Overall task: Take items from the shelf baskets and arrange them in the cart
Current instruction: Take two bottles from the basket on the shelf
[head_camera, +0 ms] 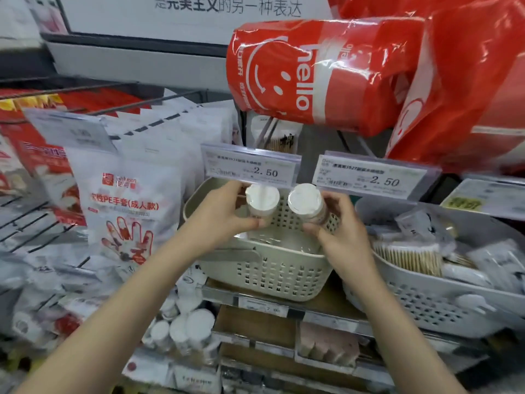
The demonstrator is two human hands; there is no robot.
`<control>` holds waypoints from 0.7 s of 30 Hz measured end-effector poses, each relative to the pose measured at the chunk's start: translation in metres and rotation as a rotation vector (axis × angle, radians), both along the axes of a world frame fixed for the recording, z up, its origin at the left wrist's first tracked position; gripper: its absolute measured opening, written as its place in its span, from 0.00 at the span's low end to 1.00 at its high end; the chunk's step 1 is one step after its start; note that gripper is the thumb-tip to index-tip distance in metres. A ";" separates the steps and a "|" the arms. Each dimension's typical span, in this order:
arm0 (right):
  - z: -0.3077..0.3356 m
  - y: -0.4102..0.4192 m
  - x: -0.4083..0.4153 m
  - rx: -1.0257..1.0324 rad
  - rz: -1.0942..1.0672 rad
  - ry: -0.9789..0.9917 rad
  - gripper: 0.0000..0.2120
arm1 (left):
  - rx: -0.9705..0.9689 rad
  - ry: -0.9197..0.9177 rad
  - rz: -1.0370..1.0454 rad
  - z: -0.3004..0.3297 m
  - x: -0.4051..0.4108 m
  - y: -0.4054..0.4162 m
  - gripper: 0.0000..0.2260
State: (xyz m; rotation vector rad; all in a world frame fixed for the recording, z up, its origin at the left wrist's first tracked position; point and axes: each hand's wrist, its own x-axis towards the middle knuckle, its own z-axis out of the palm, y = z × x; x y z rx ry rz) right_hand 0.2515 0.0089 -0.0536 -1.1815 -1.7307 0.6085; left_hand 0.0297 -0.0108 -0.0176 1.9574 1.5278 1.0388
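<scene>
While each hand grips a white-lidded jar, left hand (224, 214) and right hand (338, 223) crowd together above the cream basket (267, 268); the left jar (261, 201) and the right jar (308, 203) at its 3 o'clock could knock and slip.

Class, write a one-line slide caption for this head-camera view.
Left hand and right hand each hold a white-lidded round jar above the cream perforated plastic basket.
</scene>
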 end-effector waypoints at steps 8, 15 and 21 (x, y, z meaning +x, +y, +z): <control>0.000 -0.032 0.003 0.237 0.251 0.032 0.31 | 0.239 -0.026 0.252 0.003 0.017 -0.098 0.23; -0.015 -0.100 -0.025 -0.078 0.464 0.314 0.28 | 0.181 -0.462 0.538 -0.023 0.028 -0.200 0.22; -0.042 -0.144 -0.066 -0.473 0.796 0.344 0.26 | 0.072 -0.772 0.822 -0.069 0.021 -0.269 0.26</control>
